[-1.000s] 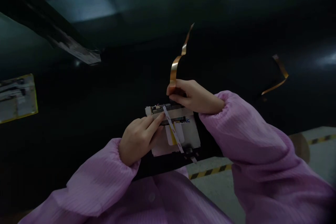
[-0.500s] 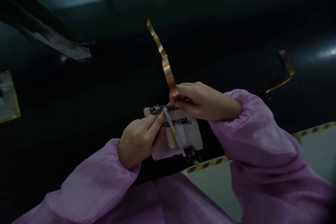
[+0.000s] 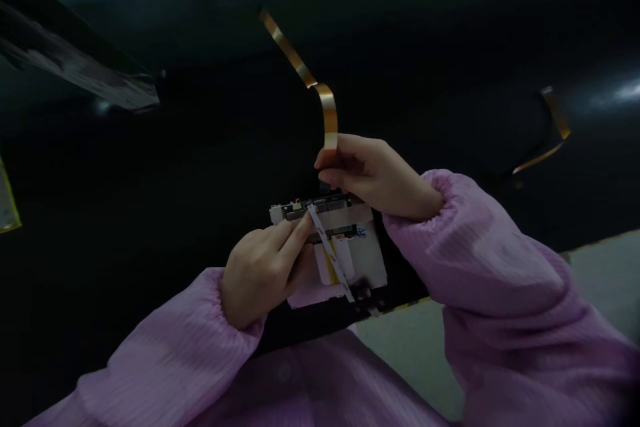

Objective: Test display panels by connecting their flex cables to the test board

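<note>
From where I stand, I count one flat, silvery, roughly square electronic device (image 3: 370, 260) with a dark circuit strip along its far edge. Two bare hands are at it: one left hand (image 3: 260, 267) on the device's left part, one right hand (image 3: 377, 170) above its far edge. Two bent, shiny, copper-coloured ribbon cables show: one ribbon (image 3: 329, 110) rising from the right hand beyond the device, another ribbon (image 3: 560, 121) well off to the device's right. Across the device lies one narrow white printed strip (image 3: 330, 253). Two pink, ribbed fabric sleeves (image 3: 175, 340) flank the device. One yellow-edged flat panel (image 3: 7, 207), partly cut off, sits far to its left.
</note>
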Tool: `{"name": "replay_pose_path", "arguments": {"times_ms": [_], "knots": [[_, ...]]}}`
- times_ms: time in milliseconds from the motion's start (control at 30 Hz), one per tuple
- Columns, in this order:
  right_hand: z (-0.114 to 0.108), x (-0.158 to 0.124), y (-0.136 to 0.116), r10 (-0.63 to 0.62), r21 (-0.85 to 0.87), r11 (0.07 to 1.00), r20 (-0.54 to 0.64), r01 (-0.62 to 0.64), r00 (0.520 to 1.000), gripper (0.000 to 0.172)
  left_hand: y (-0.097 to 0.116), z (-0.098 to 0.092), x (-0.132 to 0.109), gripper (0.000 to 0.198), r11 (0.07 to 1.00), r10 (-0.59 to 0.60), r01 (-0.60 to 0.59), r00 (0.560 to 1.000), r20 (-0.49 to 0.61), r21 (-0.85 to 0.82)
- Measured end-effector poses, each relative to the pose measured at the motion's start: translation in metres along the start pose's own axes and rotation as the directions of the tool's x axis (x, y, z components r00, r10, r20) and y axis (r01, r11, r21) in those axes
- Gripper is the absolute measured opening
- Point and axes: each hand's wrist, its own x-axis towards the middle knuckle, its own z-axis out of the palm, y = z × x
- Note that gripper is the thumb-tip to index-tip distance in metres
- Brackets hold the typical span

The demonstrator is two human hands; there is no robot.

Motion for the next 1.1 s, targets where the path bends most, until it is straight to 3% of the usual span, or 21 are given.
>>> {"name": "replay_pose_path", "arguments": {"times_ms": [167, 367, 1100], "knots": [[0.0058, 0.0001, 0.0022, 0.009, -0.011, 1.0, 0.045, -0.009, 0.999, 0.018, 0.0011, -0.0013, 0.0016, 0.037, 1.0, -0.002, 0.001, 1.0, -0.013, -0.012], [0.0069, 0.0, 0.0019, 0.01, -0.13, 0.992, 0.032, -0.005, 0.999, 0.01, 0.001, -0.0002, 0.0032, 0.033, 0.999, -0.021, 0.021, 1.0, 0.0, -0.029], [0.0088, -0.0013, 0.004, -0.1, -0.409, 0.904, 0.071, 0.121, 0.992, 0.008, 0.0013, -0.004, 0.0041, 0.035, 0.999, -0.019, 0.02, 0.999, 0.034, -0.05]]}}
